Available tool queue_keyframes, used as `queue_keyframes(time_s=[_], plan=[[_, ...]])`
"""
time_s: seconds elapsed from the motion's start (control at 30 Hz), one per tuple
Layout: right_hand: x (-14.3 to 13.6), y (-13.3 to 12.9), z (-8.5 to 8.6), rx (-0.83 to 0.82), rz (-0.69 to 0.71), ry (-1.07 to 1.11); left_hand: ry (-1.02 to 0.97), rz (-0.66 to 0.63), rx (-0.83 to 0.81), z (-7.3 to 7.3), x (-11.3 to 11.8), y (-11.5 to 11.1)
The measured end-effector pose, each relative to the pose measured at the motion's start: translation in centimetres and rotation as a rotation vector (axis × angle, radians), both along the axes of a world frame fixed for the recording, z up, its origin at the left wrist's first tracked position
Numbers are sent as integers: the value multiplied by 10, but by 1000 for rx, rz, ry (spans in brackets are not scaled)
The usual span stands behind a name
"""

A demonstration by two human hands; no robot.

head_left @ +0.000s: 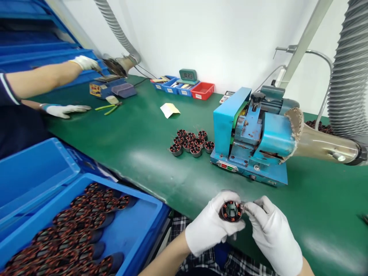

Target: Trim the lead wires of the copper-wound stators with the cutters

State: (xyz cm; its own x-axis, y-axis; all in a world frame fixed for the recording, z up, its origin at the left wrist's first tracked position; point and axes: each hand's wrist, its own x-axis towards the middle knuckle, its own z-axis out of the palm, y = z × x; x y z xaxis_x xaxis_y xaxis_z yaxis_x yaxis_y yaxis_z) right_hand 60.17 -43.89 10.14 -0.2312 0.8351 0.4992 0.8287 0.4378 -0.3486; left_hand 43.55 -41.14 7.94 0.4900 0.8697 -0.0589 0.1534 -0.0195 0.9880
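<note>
My left hand (211,226), in a white glove, is wrapped round a motor stator (231,219) with copper windings and a dark outer ring. The stator's open end faces up towards me. At its right edge, the gloved thumb and fingers of my right hand (271,234) are pinched together on the stator's wire ends (244,207); how many wires they grip is hidden. Both hands are over the front edge of the green table (155,165). Several more stators (188,145) stand in a cluster beyond my hands, left of a blue grinding machine (250,134).
Left of me, a blue bin (138,226) holds many stators. The machine joins a grey extraction hose (349,69). Farther off are a folded paper (169,110), a red tray (202,91), a clock (188,74) and green-handled pliers (110,108). A co-worker's gloved hands (67,110) are at far left.
</note>
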Motion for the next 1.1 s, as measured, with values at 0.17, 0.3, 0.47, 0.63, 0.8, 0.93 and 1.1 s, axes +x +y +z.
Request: queue_keyframes(time_s=[0.17,0.3,0.47,0.63,0.8,0.93,1.1], plan=[[1,2,12,-212,-41,217,-69,6,198,20,-8,2],[1,1,10,-435,-87,348,50,-79,453,29,-16,7],[-7,-8,3,-333,-226,369,-20,-283,367,41,-19,6],[-12,-13,7,-375,-295,559,162,-131,495,43,-18,0],[-11,-13,0,-607,-272,885,160,-130,508,32,-17,7],[-10,-14,-7,-500,-359,780,16,-149,376,27,-16,7],[-10,-13,-2,-691,-243,793,-6,-108,502,23,-18,4]])
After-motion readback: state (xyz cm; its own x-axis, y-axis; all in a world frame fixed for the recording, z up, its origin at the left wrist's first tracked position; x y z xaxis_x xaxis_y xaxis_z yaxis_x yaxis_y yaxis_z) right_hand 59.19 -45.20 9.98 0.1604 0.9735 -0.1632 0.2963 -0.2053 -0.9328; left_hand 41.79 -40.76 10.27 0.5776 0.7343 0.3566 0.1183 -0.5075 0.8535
